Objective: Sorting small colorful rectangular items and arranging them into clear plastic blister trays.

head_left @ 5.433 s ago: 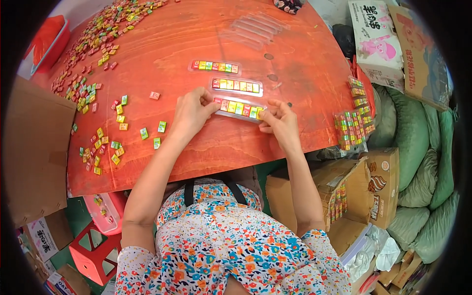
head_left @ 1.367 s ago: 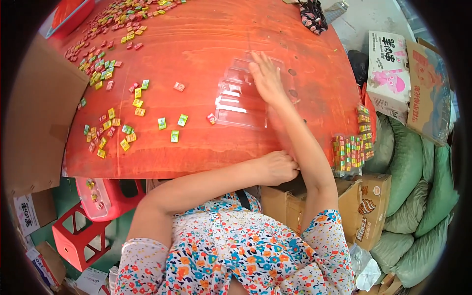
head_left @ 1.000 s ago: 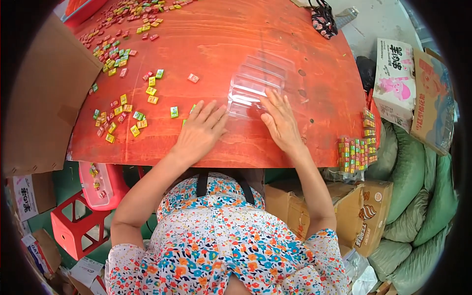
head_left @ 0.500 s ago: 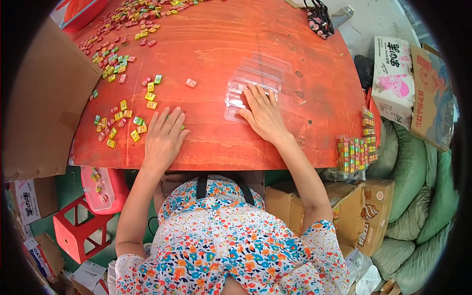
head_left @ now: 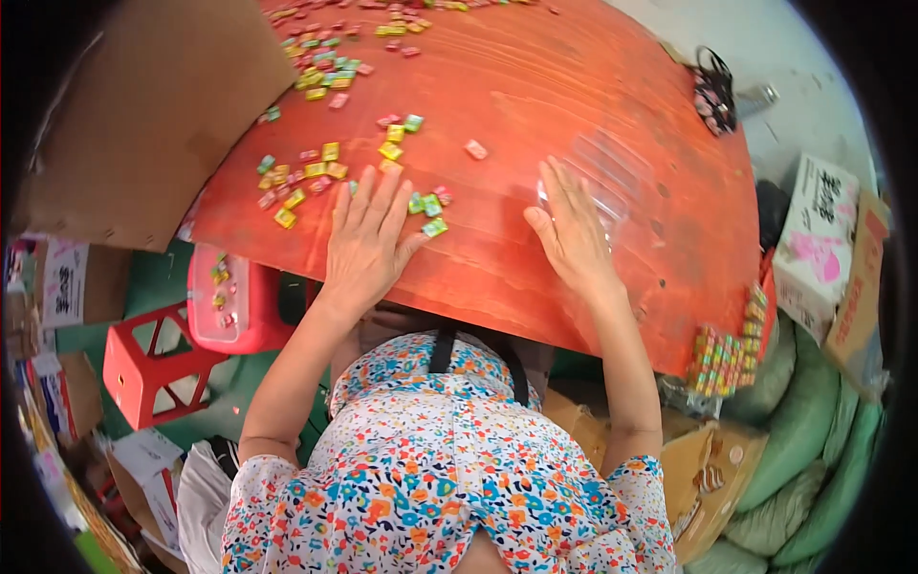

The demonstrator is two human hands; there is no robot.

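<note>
My left hand [head_left: 366,237] is palm down over the red table, its fingers stretched out and holding nothing. Beside its thumb and forefinger are a few small wrapped pieces, including a green one [head_left: 434,228]; they look like candies or gum. Yellow pieces [head_left: 390,150] sit just past its fingertips. My right hand [head_left: 574,230] is open too, thumb spread, at the left edge of some clear plastic trays [head_left: 617,172]. It covers part of them, and whether it presses on them is hard to see. Between the hands, farther off, is a single pink piece [head_left: 476,149].
A large cardboard box [head_left: 143,115] blocks the left side of the table. Many wrapped pieces [head_left: 335,67] are scattered at the far left. Stacked rows of pieces [head_left: 722,362] stand by the right edge. A red stool [head_left: 153,364] and pink bin [head_left: 277,320] are below left.
The view has turned, so the table appears shifted right and tilted. My left hand has come off the small pieces that were partly under it. My right hand has slid toward the trays' left edge.
</note>
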